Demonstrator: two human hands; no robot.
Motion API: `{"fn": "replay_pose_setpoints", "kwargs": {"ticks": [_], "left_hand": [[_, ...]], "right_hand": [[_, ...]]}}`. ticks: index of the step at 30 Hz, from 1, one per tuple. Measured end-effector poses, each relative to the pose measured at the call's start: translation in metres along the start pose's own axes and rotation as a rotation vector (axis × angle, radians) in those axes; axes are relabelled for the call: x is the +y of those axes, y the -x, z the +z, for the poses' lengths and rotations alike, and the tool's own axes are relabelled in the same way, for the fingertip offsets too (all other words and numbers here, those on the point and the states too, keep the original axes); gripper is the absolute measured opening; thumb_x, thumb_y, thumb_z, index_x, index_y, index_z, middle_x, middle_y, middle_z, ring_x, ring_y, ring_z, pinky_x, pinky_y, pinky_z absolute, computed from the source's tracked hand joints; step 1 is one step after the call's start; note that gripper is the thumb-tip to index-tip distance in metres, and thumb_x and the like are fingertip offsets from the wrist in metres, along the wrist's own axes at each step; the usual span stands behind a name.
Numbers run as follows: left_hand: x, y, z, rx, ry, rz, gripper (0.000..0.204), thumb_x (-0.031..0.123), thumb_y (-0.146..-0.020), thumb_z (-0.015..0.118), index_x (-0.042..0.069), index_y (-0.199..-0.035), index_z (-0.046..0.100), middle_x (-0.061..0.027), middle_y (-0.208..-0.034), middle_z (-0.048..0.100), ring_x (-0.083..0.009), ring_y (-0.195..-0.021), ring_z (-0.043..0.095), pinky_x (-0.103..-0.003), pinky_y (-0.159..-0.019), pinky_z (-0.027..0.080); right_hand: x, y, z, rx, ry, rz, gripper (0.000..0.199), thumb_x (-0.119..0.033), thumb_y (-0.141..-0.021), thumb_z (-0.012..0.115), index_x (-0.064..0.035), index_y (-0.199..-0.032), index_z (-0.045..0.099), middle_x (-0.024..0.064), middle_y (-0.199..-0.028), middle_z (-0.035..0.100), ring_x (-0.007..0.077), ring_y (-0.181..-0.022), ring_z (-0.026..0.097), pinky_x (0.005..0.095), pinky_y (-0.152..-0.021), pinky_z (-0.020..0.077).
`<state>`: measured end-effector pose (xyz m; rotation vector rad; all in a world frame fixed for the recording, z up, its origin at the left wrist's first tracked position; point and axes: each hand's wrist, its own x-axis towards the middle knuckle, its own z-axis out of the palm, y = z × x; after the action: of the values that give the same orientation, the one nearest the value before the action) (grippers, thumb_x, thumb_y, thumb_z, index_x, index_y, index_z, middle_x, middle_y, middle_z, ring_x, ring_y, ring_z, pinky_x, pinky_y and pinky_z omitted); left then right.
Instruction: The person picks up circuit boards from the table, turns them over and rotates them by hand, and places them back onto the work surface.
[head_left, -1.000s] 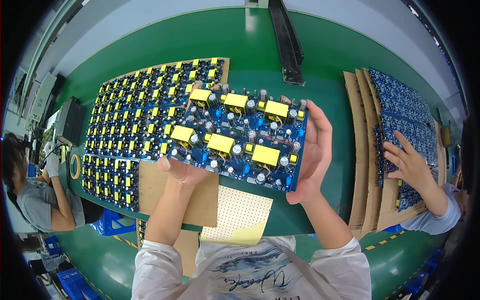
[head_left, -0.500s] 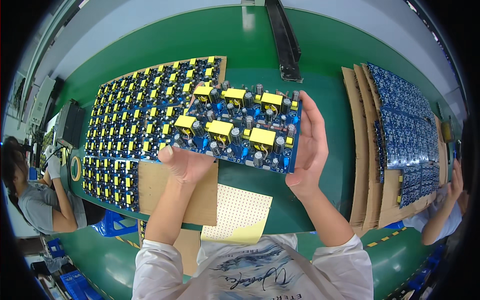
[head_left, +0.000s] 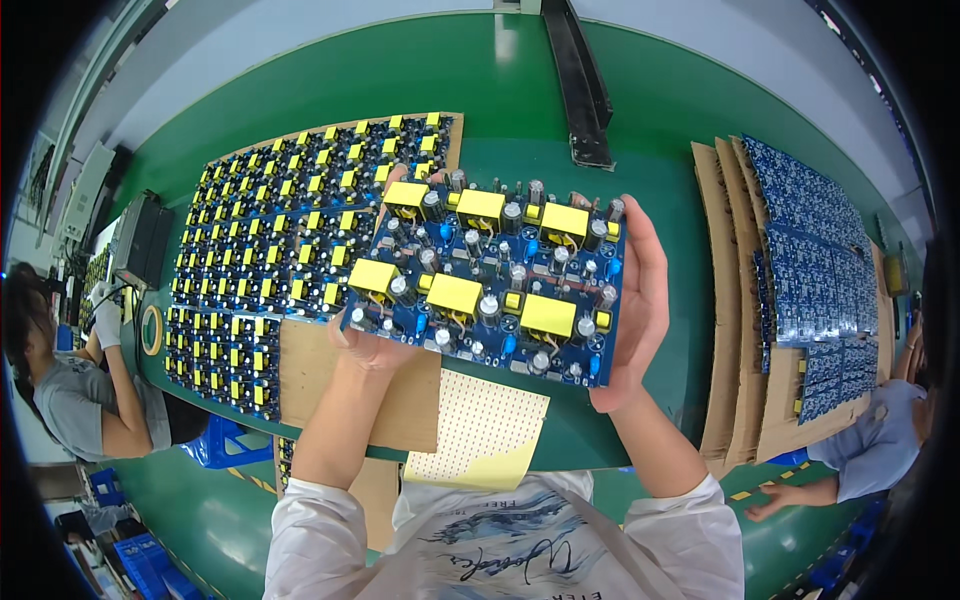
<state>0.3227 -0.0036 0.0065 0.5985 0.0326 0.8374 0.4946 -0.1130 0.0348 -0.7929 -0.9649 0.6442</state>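
Between my two hands I hold up a blue circuit board panel (head_left: 485, 255), its part side facing me. Yellow transformers, silver-topped capacitors and small blue discs stand on it. My left hand (head_left: 372, 345) grips the panel's left edge, its thumb at the near left corner and fingertips showing at the far left corner. My right hand (head_left: 640, 310) is closed round the right edge, its fingers partly hidden behind the board. The panel is tilted, above the green table (head_left: 660, 400).
Rows of populated boards (head_left: 270, 220) lie on cardboard at left, beside a bare cardboard piece (head_left: 345, 385). A yellow dotted sheet (head_left: 490, 425) sits at the near edge. Cardboard layers with blue boards (head_left: 815, 240) are stacked right. A black metal channel (head_left: 580, 90) lies far back. Co-workers flank both sides.
The board panel has come nearer and lower, and its face is turned more toward me. Both hands keep their grip. The right co-worker's arm has dropped lower.
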Motion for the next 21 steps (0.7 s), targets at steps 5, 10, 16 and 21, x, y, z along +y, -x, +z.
{"fn": "replay_pose_setpoints", "kwargs": {"ticks": [5,10,16,21], "left_hand": [[0.002,-0.007,0.021,-0.137,-0.15,-0.038,0.122,0.037,-0.046,0.084,0.018,-0.14,0.009,-0.0111,-0.14,0.023,-0.0331,-0.128,0.025,-0.053,-0.101,0.028],[0.003,-0.011,0.031,-0.069,-0.088,-0.044,0.123,0.037,-0.047,0.084,0.016,-0.14,0.007,-0.0111,-0.14,0.022,-0.0323,-0.128,0.024,-0.052,-0.102,0.028],[0.001,-0.013,0.028,-0.013,-0.056,-0.043,0.124,0.038,-0.047,0.084,0.015,-0.14,0.004,-0.0112,-0.141,0.02,-0.0313,-0.129,0.023,-0.049,-0.103,0.027],[0.001,-0.009,0.03,0.004,-0.066,-0.042,0.125,0.038,-0.048,0.083,0.014,-0.14,0.002,-0.0112,-0.141,0.019,-0.0305,-0.13,0.022,-0.048,-0.103,0.027]], "right_hand": [[0.007,-0.002,-0.003,-0.089,-0.174,-0.153,0.133,-0.037,-0.034,0.089,0.0075,-0.133,0.012,0.023,-0.131,0.035,0.0283,-0.119,0.041,0.0379,-0.098,0.0351],[0.009,0.0,-0.002,-0.087,-0.193,-0.165,0.134,-0.039,-0.034,0.089,0.0084,-0.133,0.011,0.0254,-0.131,0.034,0.0297,-0.119,0.04,0.0384,-0.1,0.0332],[0.005,0.0,0.0,-0.092,-0.056,-0.105,0.133,-0.062,-0.042,0.076,0.0085,-0.133,0.009,0.0268,-0.133,0.029,0.0317,-0.123,0.034,0.0453,-0.101,0.0298],[0.001,0.0,0.006,-0.035,-0.007,-0.053,0.129,-0.069,-0.047,0.068,0.0081,-0.133,0.011,0.0243,-0.132,0.031,0.0313,-0.122,0.036,0.045,-0.1,0.0319]]}}
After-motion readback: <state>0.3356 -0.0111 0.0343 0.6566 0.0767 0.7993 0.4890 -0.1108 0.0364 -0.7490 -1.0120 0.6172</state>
